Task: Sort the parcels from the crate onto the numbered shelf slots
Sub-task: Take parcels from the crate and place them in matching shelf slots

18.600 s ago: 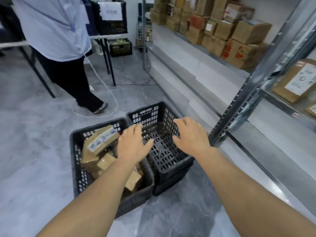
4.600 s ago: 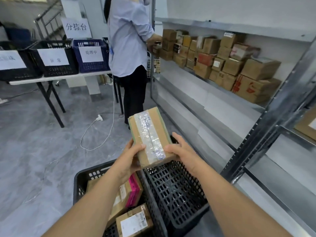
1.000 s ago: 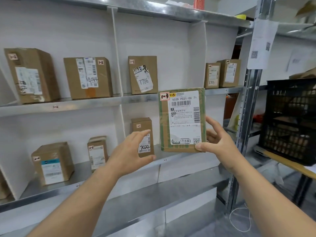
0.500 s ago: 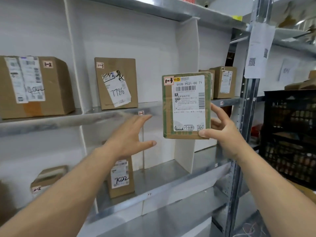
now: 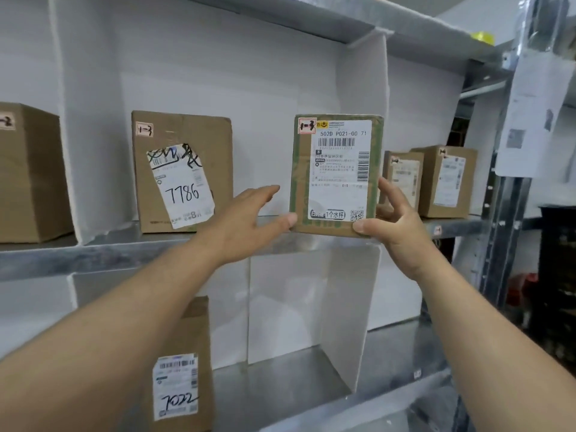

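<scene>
**Seating the 1-3 parcel beside the 7786 box**

The right hand (image 5: 396, 226) is grasping the parcel (image 5: 338, 176) at its lower right corner, with the thumb on the front face and the fingers curled behind the edge. The left hand (image 5: 246, 226) is lying open with its fingers straight. Only its thumb tip is touching the parcel's lower left corner, so it is steadying rather than holding.

The parcel is standing upright, label outward, to the right of the 7786 box (image 5: 182, 169) and apart from it. Its bottom edge is sitting level with the front lip of the metal shelf (image 5: 124, 251) that carries the 7786 box. I cannot tell whether it is already resting there.

The parcel's handwritten tag (image 5: 307, 125) is reading 1-3, as is the one on the 7786 box, so this looks like the correct slot and the placing seems nearly finished.

Doing it well probably means:
- Sliding the parcel straight back until its whole base is on the shelf, about as deep as the 7786 box.
- Leaving a gap so that the 7786 box is not nudged.
- Drawing the right fingers out forwards, because the white divider (image 5: 381, 82), further right of the 7786 box, is crowding them.
- Giving the last push with the flat left palm.

The parcel is tall on a narrow base, so it could tip forward if it is let go while overhanging the lip.
</scene>
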A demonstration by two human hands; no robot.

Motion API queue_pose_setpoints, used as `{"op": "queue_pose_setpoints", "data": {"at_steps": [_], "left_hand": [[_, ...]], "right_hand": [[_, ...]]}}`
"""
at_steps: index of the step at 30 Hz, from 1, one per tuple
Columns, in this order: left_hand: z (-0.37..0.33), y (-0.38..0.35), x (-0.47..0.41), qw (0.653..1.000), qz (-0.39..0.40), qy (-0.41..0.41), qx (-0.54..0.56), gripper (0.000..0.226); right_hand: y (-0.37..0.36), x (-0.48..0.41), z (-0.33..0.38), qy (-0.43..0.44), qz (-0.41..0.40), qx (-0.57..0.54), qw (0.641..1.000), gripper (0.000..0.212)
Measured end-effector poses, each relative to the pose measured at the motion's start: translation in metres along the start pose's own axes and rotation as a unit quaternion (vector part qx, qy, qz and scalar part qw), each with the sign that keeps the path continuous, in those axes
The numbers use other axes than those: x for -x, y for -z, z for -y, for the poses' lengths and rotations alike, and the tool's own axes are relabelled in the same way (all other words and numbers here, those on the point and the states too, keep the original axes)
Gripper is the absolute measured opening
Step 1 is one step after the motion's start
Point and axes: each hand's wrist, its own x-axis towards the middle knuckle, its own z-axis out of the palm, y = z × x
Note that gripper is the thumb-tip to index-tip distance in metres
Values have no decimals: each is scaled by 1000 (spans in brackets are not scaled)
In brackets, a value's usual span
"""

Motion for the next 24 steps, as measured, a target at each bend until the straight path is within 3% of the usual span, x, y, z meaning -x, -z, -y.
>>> {"op": "queue_pose_setpoints", "data": {"at_steps": [4, 6, 10, 17, 24], "left_hand": [[-15, -10, -36, 995, 6, 61, 74, 89], [-15, -18, -51, 994, -1, 79, 77, 77], [-11, -38, -76, 991, -40, 117, 57, 50], [-2, -74, -98, 985, -21, 174, -11, 51], [5, -84, -104, 978, -22, 204, -35, 49]], "right_hand": [[1, -40, -13, 0, 24, -1, 1000, 92], [4, -59, -20, -5, 34, 8, 999, 86], [5, -89, -33, -25, 76, 67, 995, 64], [7, -120, -69, -56, 116, 167, 977, 60], [7, -125, -75, -35, 133, 185, 973, 59]]}}
